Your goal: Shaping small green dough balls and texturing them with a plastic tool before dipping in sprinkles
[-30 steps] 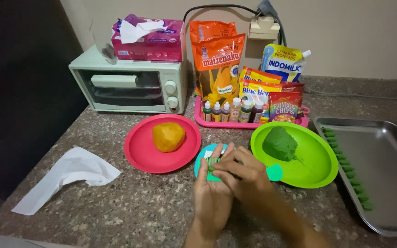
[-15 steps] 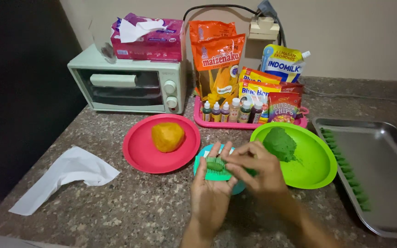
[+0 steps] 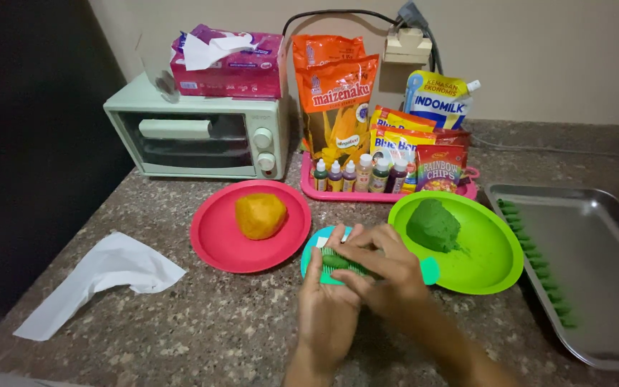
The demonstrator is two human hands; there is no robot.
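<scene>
My left hand (image 3: pixel 327 308) steadies a small teal ridged board (image 3: pixel 322 242) on the counter between two plates. Fingers of my right hand (image 3: pixel 388 271) press a small strip of green dough (image 3: pixel 338 261) onto the board's ridges. The hands overlap and hide most of the board; its teal end (image 3: pixel 430 271) shows to the right. Right of my hands, a lump of green dough (image 3: pixel 433 224) lies on a bright green plate (image 3: pixel 496 276). A ball of orange dough (image 3: pixel 260 215) rests on a red plate (image 3: pixel 216 247) to the left.
A metal tray (image 3: pixel 603 236) at the right holds a row of several small green dough pieces (image 3: pixel 539 265). Behind stand a mint toaster oven (image 3: pixel 195 136) with a tissue box (image 3: pixel 227 61) on top, and a pink tray (image 3: pixel 388 193) of packets and colouring bottles. White paper (image 3: pixel 102 276) lies left.
My right hand has shifted a little over the board, and the green dough strip now shows between my fingers. The plates and tray have not moved.
</scene>
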